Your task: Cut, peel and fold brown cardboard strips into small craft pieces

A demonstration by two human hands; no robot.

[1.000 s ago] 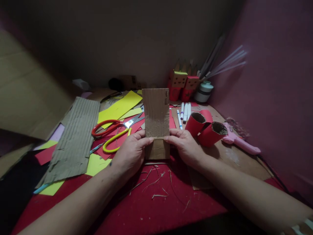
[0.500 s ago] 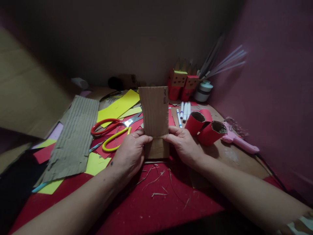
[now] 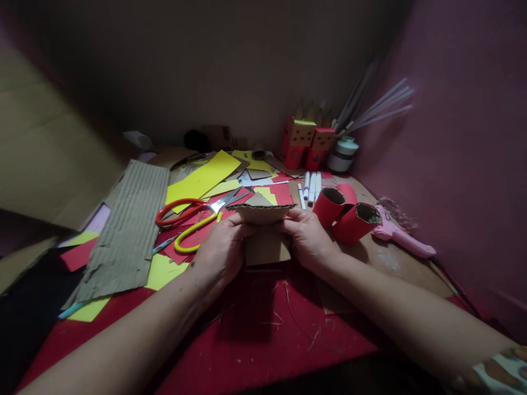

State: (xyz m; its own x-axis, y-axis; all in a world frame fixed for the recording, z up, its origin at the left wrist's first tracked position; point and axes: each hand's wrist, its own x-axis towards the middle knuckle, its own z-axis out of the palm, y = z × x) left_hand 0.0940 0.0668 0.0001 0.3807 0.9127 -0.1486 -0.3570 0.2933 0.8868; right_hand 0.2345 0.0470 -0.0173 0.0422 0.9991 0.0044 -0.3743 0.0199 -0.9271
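Observation:
Both hands grip a piece of brown cardboard [image 3: 267, 247] over the red tabletop. Its upper part folds toward me, so the corrugated edge faces the camera. My left hand [image 3: 224, 244] pinches the left side of the fold, and my right hand [image 3: 308, 238] pinches the right side. Beside my left hand lie scissors [image 3: 187, 207] with one red and one yellow handle loop, their blades apart. Red-covered cardboard tubes [image 3: 356, 224] stand to the right of my right hand. Fingers behind the cardboard are hidden.
A ridged cardboard sheet [image 3: 121, 230] lies at left, over coloured paper. Yellow paper [image 3: 206, 175] and scraps spread behind the scissors. White markers [image 3: 312, 186], a pink glue gun [image 3: 403, 236], a pale jar [image 3: 343, 153] and red holders with drawn faces [image 3: 302, 140] are at right.
The cardboard's upper part, upright before, has bent down toward me along the crease between my hands. Both hands stay at its sides.

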